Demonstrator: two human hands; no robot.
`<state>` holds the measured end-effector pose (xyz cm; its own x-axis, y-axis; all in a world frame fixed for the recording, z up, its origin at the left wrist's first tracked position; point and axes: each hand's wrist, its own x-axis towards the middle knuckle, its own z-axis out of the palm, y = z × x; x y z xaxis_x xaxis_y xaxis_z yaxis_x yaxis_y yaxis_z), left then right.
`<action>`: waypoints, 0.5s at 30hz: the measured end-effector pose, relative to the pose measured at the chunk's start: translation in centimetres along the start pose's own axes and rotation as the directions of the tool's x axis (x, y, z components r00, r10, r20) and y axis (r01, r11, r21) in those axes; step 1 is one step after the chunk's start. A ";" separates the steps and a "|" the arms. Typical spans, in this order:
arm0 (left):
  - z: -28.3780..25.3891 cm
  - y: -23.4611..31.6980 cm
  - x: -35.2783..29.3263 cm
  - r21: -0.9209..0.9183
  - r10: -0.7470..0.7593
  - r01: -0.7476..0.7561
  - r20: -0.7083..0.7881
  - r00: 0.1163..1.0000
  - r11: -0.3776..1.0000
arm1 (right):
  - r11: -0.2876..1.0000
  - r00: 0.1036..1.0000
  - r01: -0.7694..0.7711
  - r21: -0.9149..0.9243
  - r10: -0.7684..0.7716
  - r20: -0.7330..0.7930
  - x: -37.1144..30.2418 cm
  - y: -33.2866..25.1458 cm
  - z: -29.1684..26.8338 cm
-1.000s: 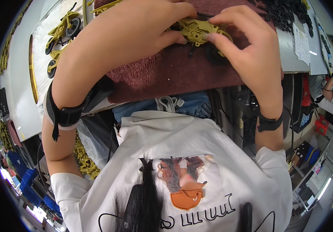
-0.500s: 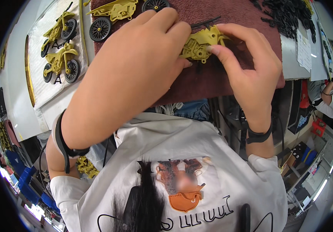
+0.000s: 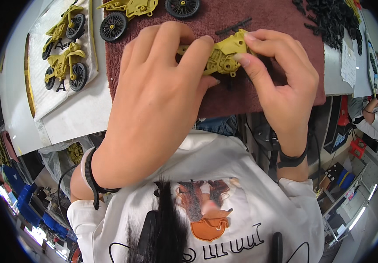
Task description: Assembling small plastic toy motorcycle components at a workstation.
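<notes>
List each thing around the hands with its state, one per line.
Olive-yellow plastic motorbike body: held in both hands.
Left hand: closed on it.
Right hand: pinching it.
Maroon fabric towel: spread out.
Thin black plastic part: lying on the towel.
Two olive-yellow plastic motorbikes: black wheels fitted.
Heaped black plastic parts: loose.

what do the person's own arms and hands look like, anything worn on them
Both the left hand and right hand are bare, without gloves. A black strap with a pale edge and a loose hanging end circles the left wrist; a plain dark band circles the right. The white sleeves are short, leaving both forearms uncovered.
</notes>
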<state>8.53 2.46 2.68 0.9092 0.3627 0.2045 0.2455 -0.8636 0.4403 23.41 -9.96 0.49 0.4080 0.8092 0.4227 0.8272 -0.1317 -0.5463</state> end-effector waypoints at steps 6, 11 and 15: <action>0.4 -0.5 -0.5 -0.113 -0.043 0.039 -0.033 0.999 0.993 | 0.933 0.983 -0.165 0.321 0.182 -0.024 -1.0 -0.2 0.9; 0.1 -0.4 -1.4 -0.413 -0.120 0.101 -0.019 0.993 0.905 | 0.558 0.939 -0.323 0.764 0.293 0.183 -0.8 -1.1 -0.7; -0.3 0.2 -1.9 -0.827 -0.312 0.273 0.126 0.942 0.492 | 0.535 0.916 -0.398 0.745 0.270 0.296 -0.9 -1.4 -1.8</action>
<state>6.77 1.74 2.59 0.8219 0.5670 -0.0545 0.0908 -0.0360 0.9952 22.57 -11.52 2.13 0.4826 0.8755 0.0257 -0.0081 0.0337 -0.9994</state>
